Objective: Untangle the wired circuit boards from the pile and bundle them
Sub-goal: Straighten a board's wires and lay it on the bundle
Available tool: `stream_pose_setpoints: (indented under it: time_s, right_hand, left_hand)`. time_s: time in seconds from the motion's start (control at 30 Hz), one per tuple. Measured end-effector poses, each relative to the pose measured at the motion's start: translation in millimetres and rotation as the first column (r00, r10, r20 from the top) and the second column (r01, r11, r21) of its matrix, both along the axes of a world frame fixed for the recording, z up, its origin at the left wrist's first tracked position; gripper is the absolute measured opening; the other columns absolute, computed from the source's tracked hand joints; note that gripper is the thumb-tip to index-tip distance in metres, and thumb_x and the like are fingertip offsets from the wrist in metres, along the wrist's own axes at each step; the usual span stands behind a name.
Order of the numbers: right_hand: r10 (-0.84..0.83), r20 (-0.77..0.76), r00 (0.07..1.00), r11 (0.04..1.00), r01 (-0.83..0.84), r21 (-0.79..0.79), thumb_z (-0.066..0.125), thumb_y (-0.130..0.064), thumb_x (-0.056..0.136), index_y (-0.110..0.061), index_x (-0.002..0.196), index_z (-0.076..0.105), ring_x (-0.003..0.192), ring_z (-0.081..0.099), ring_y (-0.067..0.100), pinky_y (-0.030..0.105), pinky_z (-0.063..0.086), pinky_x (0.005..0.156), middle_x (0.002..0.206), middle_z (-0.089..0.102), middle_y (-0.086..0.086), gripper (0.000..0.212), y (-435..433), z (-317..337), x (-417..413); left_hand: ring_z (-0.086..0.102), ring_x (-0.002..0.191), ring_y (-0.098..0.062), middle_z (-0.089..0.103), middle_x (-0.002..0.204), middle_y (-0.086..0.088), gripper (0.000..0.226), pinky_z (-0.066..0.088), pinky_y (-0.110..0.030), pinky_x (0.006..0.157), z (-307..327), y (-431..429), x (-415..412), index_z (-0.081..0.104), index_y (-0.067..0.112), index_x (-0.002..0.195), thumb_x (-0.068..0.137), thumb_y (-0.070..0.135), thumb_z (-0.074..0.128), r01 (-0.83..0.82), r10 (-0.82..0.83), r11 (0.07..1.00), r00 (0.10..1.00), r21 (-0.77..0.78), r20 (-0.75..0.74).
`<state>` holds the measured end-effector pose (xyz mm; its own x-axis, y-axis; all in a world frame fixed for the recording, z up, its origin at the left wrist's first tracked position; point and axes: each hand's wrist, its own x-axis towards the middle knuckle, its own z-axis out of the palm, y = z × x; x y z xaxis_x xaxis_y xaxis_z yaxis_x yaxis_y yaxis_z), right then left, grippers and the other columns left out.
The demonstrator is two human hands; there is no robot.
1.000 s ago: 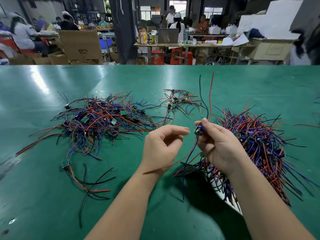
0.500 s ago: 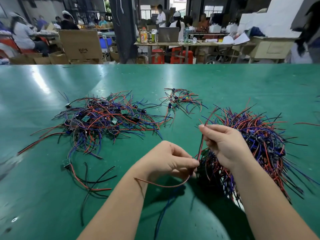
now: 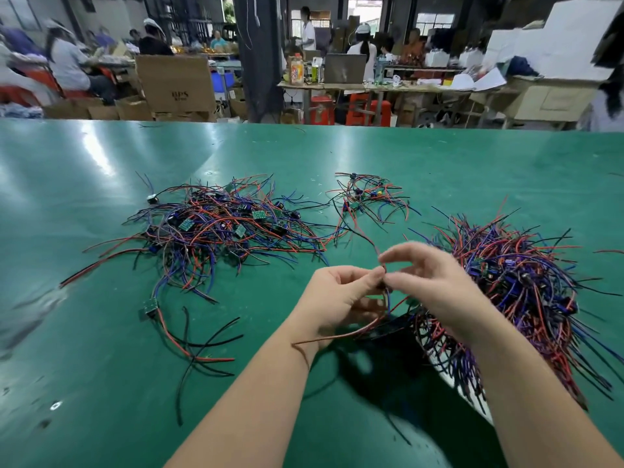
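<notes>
Left hand [image 3: 337, 298] and right hand [image 3: 435, 288] have met — both pinching one wired board [image 3: 383, 285].

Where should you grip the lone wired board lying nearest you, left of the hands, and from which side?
Probably pinch the small green board itself, coming from above on its left: it is the rigid end, and its red and black wires trail off rightward.

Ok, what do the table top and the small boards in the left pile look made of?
Table top: probably rubber or vinyl mat, green, semi-glossy; soft streaks of glare show. Boards: flat rigid green plates, likely fibreglass laminate; too small to confirm.
</notes>
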<state>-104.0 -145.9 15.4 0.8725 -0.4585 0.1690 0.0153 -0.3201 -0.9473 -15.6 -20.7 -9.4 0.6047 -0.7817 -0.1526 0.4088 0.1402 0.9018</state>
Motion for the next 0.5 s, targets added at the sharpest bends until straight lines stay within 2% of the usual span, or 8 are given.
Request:
stream_pose_setpoints:
  time_s: [0.03, 0.13, 0.23, 0.33, 0.4, 0.43, 0.47, 0.5]
  right_hand:
    - [0.06, -0.034, 0.998, 0.998, -0.06, -0.019, 0.071, -0.001, 0.078, -0.021, 0.085, 0.071, 0.071, 0.059, 0.016, 0.03, 0.046, 0.07, 0.077, 0.069, 0.007, 0.022, 3, -1, 0]
    - [0.07, 0.045, 0.997, 0.995, -0.066, -0.077, 0.081, -0.006, 0.068, -0.023, 0.079, 0.074, 0.07, 0.058, 0.014, 0.029, 0.048, 0.07, 0.078, 0.066, 0.016, 0.021, 4, 3, -1]
    - [0.055, 0.107, 0.993, 0.995, -0.046, -0.087, 0.083, -0.01, 0.064, -0.021, 0.078, 0.073, 0.064, 0.057, 0.011, 0.021, 0.047, 0.063, 0.069, 0.065, 0.003, 0.02, 1, 4, -3]
    - [-0.088, 0.206, 0.975, 0.993, 0.103, -0.061, 0.08, -0.003, 0.07, -0.02, 0.08, 0.073, 0.06, 0.057, 0.007, 0.014, 0.047, 0.058, 0.066, 0.066, -0.002, 0.022, -4, 4, -3]
    - [-0.283, 0.232, 0.931, 0.957, 0.289, 0.012, 0.078, -0.006, 0.073, -0.021, 0.08, 0.074, 0.054, 0.053, 0.004, 0.013, 0.043, 0.053, 0.062, 0.065, -0.006, 0.017, -11, 6, -4]
    - [-0.385, 0.204, 0.9, 0.919, 0.394, -0.006, 0.078, -0.008, 0.073, -0.02, 0.081, 0.075, 0.054, 0.052, 0.003, 0.013, 0.043, 0.053, 0.062, 0.065, -0.006, 0.014, -17, 6, -6]
    - [-0.472, 0.138, 0.871, 0.87, 0.485, -0.092, 0.077, -0.011, 0.074, -0.019, 0.083, 0.075, 0.06, 0.056, 0.006, 0.016, 0.046, 0.058, 0.068, 0.067, 0.0, 0.013, -23, 5, -8]
    - [-0.544, 0.055, 0.837, 0.811, 0.542, -0.22, 0.075, -0.014, 0.074, -0.02, 0.087, 0.074, 0.076, 0.06, 0.012, 0.023, 0.049, 0.07, 0.083, 0.068, 0.008, 0.014, -28, 3, -9]
  left_hand:
    - [0.061, 0.045, -0.012, 0.064, 0.057, -0.008, 0.025, 0.044, -0.016, 0.04, 1, 1, 1, 0.065, 0.002, 0.077, 0.069, 0.026, 0.071, -0.008, 0.008, 1.0, 1.0, -0.014, -0.01]
    - [0.064, 0.051, -0.011, 0.066, 0.059, -0.005, 0.027, 0.05, -0.019, 0.046, 2, 5, 7, 0.066, 0.002, 0.083, 0.076, 0.028, 0.066, 0.04, -0.039, 0.999, 0.997, -0.008, 0.07]
    - [0.07, 0.067, -0.012, 0.073, 0.077, 0.0, 0.025, 0.057, -0.023, 0.06, 4, 12, 9, 0.072, 0.012, 0.091, 0.079, 0.032, 0.063, 0.154, -0.151, 0.988, 0.979, -0.007, 0.137]
    - [0.069, 0.086, -0.009, 0.074, 0.096, 0.006, 0.024, 0.057, -0.026, 0.074, 9, 16, 14, 0.072, 0.02, 0.101, 0.081, 0.032, 0.064, 0.201, -0.197, 0.98, 0.956, 0.004, 0.215]
    - [0.064, 0.084, 0.0, 0.072, 0.092, 0.011, 0.015, 0.053, -0.023, 0.077, 10, 19, 26, 0.072, 0.022, 0.101, 0.087, 0.022, 0.066, -0.048, 0.012, 0.996, 0.912, 0.078, 0.411]
    - [0.064, 0.087, -0.002, 0.07, 0.092, 0.009, 0.018, 0.05, -0.024, 0.079, 8, 22, 36, 0.071, 0.024, 0.103, 0.088, 0.017, 0.066, -0.268, 0.166, 0.956, 0.83, 0.12, 0.532]
    - [0.061, 0.098, -0.008, 0.068, 0.1, 0.005, 0.024, 0.046, -0.025, 0.085, 4, 26, 46, 0.07, 0.026, 0.107, 0.086, 0.016, 0.066, -0.504, 0.284, 0.847, 0.696, 0.167, 0.66]
    - [0.054, 0.112, -0.016, 0.061, 0.115, 0.001, 0.031, 0.04, -0.026, 0.092, -1, 32, 55, 0.067, 0.03, 0.113, 0.084, 0.018, 0.065, -0.691, 0.304, 0.689, 0.551, 0.22, 0.777]
